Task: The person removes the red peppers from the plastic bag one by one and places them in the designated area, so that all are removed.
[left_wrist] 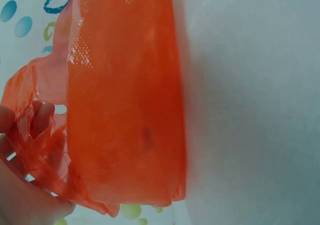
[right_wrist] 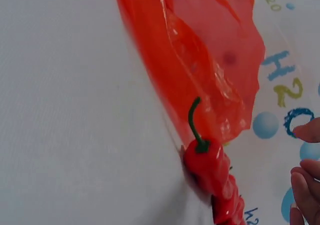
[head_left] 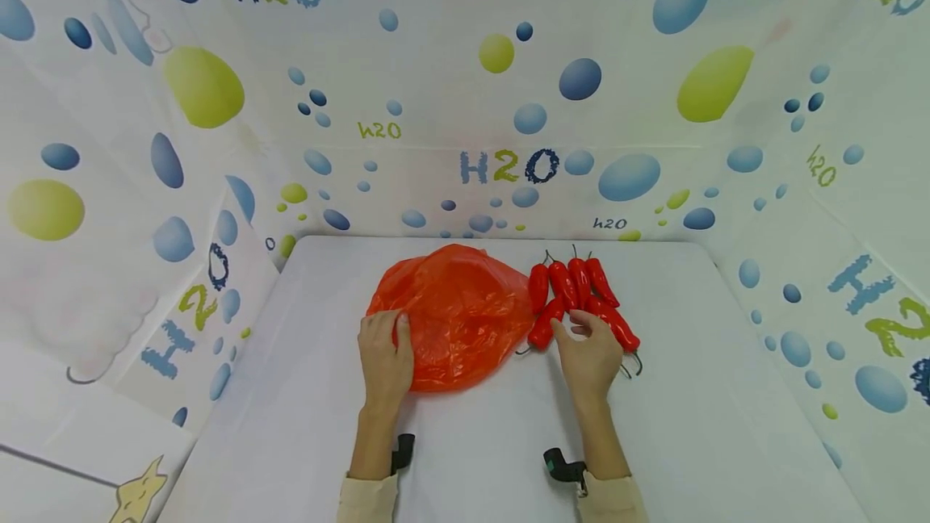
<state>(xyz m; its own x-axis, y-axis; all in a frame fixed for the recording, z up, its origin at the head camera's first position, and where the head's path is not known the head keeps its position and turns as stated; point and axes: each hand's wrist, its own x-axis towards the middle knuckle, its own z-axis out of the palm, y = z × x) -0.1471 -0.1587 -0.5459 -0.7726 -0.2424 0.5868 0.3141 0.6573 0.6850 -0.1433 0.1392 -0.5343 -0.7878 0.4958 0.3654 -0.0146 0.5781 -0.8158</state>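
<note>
A thin red-orange plastic bag (head_left: 458, 317) lies puffed up on the white table. At its left edge my left hand (head_left: 385, 357) grips the bag; in the left wrist view the crumpled film (left_wrist: 42, 150) runs between thumb and fingers. To the right of the bag lie several glossy red chili peppers (head_left: 563, 285) with dark green stems. My right hand (head_left: 592, 357) is over the lower peppers, thumb and fingers bent with a gap between them and nothing in it. In the right wrist view, its fingertips (right_wrist: 306, 185) stand apart from the nearest pepper (right_wrist: 206, 160).
The white tabletop (head_left: 712, 394) extends around the bag and peppers. A white curtain (head_left: 436, 87) printed with blue and green dots and H2O lettering stands behind and along both sides. Black camera mounts (head_left: 563, 466) sit at both wrists.
</note>
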